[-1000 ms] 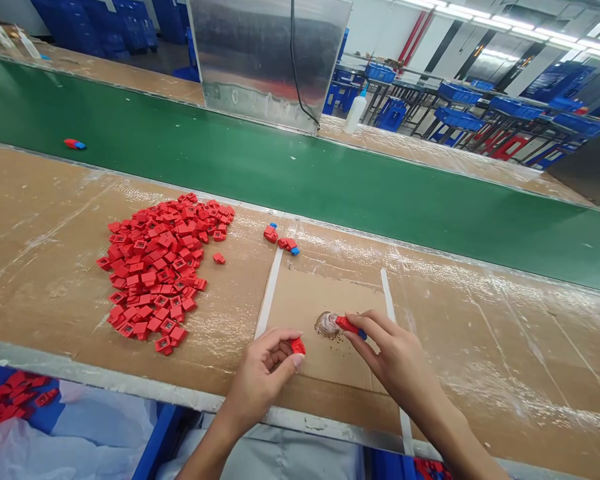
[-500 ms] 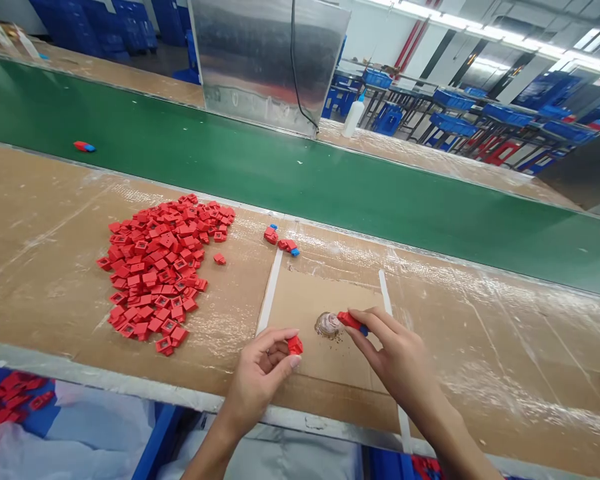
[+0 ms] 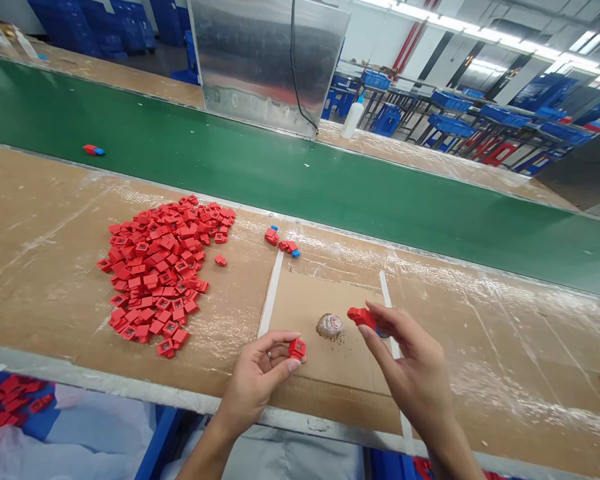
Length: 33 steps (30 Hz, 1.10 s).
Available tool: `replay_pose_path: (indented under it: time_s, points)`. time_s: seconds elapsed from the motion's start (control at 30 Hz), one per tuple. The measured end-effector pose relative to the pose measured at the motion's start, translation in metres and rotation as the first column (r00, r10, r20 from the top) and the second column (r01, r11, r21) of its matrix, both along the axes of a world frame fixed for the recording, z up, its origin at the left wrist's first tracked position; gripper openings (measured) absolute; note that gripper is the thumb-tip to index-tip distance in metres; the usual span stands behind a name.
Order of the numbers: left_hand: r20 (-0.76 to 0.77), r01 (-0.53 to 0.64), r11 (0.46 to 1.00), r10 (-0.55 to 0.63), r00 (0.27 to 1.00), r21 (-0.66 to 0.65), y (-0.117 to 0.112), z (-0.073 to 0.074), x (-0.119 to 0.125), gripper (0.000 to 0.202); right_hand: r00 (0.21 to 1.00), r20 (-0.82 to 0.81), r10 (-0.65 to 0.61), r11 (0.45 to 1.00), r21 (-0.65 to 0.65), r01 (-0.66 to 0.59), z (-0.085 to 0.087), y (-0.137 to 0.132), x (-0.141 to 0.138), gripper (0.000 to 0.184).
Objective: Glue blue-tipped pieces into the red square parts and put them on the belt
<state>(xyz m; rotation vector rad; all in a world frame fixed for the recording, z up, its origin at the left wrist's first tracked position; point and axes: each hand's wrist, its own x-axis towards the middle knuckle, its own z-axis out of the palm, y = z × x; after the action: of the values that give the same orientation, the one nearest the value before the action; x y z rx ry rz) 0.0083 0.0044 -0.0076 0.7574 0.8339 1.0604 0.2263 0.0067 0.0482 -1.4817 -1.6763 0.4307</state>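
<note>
Between thumb and fingers, my left hand [image 3: 261, 368] grips a small red plastic piece [image 3: 297, 348] with a square opening facing up. My right hand [image 3: 411, 352] pinches a red and blue plastic piece [image 3: 362, 317]; its blue end is partly hidden by the fingers. On the cardboard sheet [image 3: 300, 293], between the hands, stands a small round lump [image 3: 329, 325] with a pinkish top and dark crumbs around it. The right hand's piece is up and to the right of this lump, apart from it.
A large heap of red pieces [image 3: 155, 267] lies to the left. Two red and blue pieces [image 3: 289, 248] rest above the cardboard. Another red and blue piece [image 3: 93, 150] sits on the green belt [image 3: 260, 157]. Bins with white bags [image 3: 95, 427] stand below the table edge.
My right hand has lifted its red and blue piece off the round lump, moving right. The left hand's piece has turned opening-up. The piece on the belt has shifted slightly right.
</note>
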Motion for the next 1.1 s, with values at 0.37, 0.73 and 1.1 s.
replay_pose_path:
  time_s: [0.37,0.73,1.1]
  points:
    - [0.06,0.08,0.996,-0.078,0.995,-0.028,-0.001,0.003,-0.004,0.026,0.837,-0.544,0.058,0.951,-0.226,-0.212,-0.02,-0.022,-0.058,0.027]
    - [0.057,0.12,0.993,-0.12,0.991,0.006,-0.003,0.0,-0.004,0.027,0.84,-0.529,0.119,0.941,-0.209,-0.265,-0.026,-0.025,-0.057,0.027]
    - [0.032,0.11,0.994,-0.111,0.993,0.021,-0.002,0.004,-0.004,0.024,0.89,-0.411,0.196,0.937,-0.188,-0.293,-0.033,-0.028,-0.052,0.021]
